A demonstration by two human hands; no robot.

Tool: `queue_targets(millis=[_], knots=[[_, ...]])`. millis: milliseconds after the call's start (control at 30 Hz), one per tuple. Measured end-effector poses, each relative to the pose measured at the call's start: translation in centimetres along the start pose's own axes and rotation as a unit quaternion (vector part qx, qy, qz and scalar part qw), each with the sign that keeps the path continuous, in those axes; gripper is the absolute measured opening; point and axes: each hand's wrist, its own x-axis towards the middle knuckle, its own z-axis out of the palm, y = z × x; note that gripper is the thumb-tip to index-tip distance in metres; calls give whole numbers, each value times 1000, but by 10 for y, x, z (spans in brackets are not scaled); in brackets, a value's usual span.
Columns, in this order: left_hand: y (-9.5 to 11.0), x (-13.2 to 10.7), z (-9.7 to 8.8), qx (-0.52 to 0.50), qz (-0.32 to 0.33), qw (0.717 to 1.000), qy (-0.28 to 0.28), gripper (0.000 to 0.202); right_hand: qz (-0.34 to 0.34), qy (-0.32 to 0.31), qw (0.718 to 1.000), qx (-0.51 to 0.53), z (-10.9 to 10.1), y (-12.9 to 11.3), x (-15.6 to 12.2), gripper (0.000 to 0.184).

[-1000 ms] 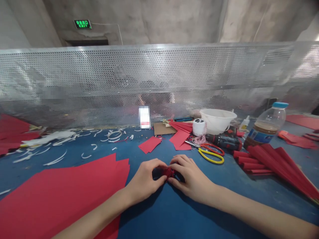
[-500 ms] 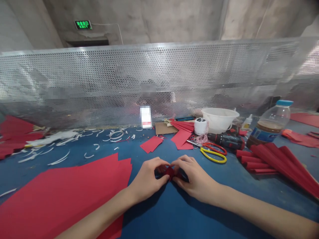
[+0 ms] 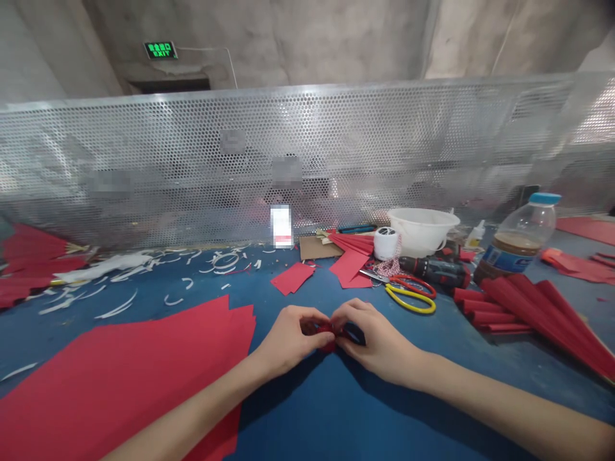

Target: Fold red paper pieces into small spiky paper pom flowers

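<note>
My left hand (image 3: 291, 337) and my right hand (image 3: 373, 336) meet at the middle of the blue worktable (image 3: 307, 410), with their fingertips pinching a small bundle of folded red paper (image 3: 329, 334) from both sides. Most of the bundle is hidden by my fingers. A dark patch (image 3: 354, 333) shows beside it under my right fingers, and I cannot tell what it is. A stack of red paper sheets (image 3: 129, 365) lies under my left forearm's side. Pleated red paper fans (image 3: 533, 314) lie to the right.
Beyond my hands lie red-and-yellow-handled scissors (image 3: 408, 291), a cordless drill (image 3: 435, 272), a twine spool (image 3: 387, 243), a white bowl (image 3: 423, 232) and a plastic bottle (image 3: 516, 246). White paper trimmings (image 3: 202, 275) are scattered at the back left, before a perforated metal screen (image 3: 307, 147).
My fingers have closed in tighter around the red bundle, covering more of it. Both hands have shifted slightly right in view, and the camera view has moved a little.
</note>
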Motion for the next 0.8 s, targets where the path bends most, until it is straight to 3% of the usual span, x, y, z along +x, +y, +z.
queue_targets(millis=[133, 267, 500, 800], knots=[[2, 0, 2, 16, -9, 1000, 13, 21, -13, 13, 994, -112, -10, -9, -4, 25], [3, -2, 4, 9, -4, 1000, 16, 19, -43, -30, 976, -210, -14, -12, -8, 17], [3, -3, 6, 65, 5, 998, 26, 19, -35, -44, 984, -171, -11, -2, -9, 21], [8, -5, 8, 68, 1, 997, 29, 17, 6, 0, 995, -97, -10, 0, -7, 6]])
